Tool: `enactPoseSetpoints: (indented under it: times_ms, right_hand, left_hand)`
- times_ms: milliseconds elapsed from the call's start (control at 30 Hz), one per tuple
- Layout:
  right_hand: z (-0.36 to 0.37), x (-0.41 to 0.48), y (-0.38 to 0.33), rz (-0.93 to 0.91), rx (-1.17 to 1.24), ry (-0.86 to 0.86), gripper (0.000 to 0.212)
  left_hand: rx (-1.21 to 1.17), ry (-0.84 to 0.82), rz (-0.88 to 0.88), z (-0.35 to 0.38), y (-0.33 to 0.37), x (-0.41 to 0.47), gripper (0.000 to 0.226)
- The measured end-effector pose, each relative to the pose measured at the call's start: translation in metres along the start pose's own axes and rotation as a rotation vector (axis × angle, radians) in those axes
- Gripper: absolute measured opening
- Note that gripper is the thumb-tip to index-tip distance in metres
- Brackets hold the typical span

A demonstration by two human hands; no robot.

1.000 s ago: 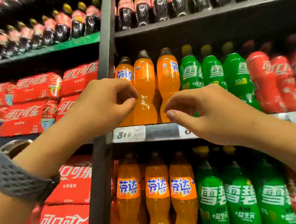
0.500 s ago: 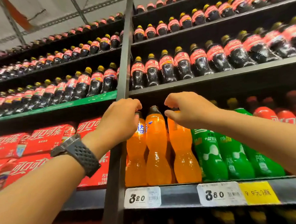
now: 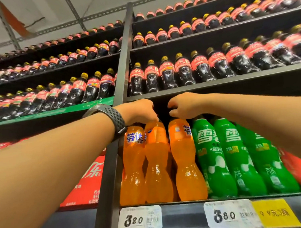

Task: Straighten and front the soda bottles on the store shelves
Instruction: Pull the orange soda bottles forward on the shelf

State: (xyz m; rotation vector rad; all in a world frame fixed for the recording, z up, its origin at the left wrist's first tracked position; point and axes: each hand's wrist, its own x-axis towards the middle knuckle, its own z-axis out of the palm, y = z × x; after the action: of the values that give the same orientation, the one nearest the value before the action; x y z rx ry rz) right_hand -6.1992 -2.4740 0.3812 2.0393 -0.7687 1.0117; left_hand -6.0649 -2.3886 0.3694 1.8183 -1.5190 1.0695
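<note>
On the shelf (image 3: 183, 215) right of the black upright (image 3: 112, 168), three orange bottles stand in the front row, packed shoulder to shoulder.

The left arm reaches up and in, watch (image 3: 115, 119) on the wrist, wrist about straight. The left hand (image 3: 139, 112) sits knuckles-up over the bottle tops. Its grip curls down round the top of the middle orange bottle (image 3: 157, 165). The cap is hidden under the fingers, so I judge it clamped there.

- **Left orange bottle (image 3: 133, 167):** label faces out. Its top is hidden behind that hand, so contact is unclear.
- **Middle orange bottle:** only a sliver of label shows at its left edge, so it is turned away.
- **Right orange bottle (image 3: 185, 164):** label is swung off to its right side. The right hand (image 3: 184, 105) sits on its top, grip curled round the neck, cap not visible. The forearm comes in from the right, above the green bottles (image 3: 216, 159); I cannot tell if it touches them.

Handling, judged:
- These look like full plastic bottles, so fairly heavy, stiff while sealed, smooth and waisted.
- They stand well enough but would likely tip if pushed high up.
- Cap and neck look like the right hold for twisting, since the body is slick.
- Twist in place with light downward pressure so the neighbours aren't dragged.
- For pulling forward, a lower hold at the waist seems safer.

The green row stands just beside, labels out.
</note>
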Motion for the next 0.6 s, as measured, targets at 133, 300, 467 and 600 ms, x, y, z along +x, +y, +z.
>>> enactPoseSetpoints:
  times_ms: [133,300,467,600]
  right_hand:
    - [-0.004,0.002,0.012,0.007,0.029,-0.041,0.047]
    - [0.000,0.003,0.020,0.003,0.092,-0.028,0.050]
    - [0.006,0.005,0.017,0.006,0.044,0.056,0.053]
    - [-0.002,0.002,0.029,0.037,0.263,-0.180,0.079]
  left_hand:
    - [-0.136,-0.079,-0.014,0.000,0.001,0.004,0.057]
    - [-0.082,0.060,-0.026,0.011,0.005,0.006,0.069]
    - [-0.057,0.093,-0.024,0.015,0.011,0.012,0.067]
    - [-0.202,-0.060,-0.058,0.005,0.005,0.010,0.064]
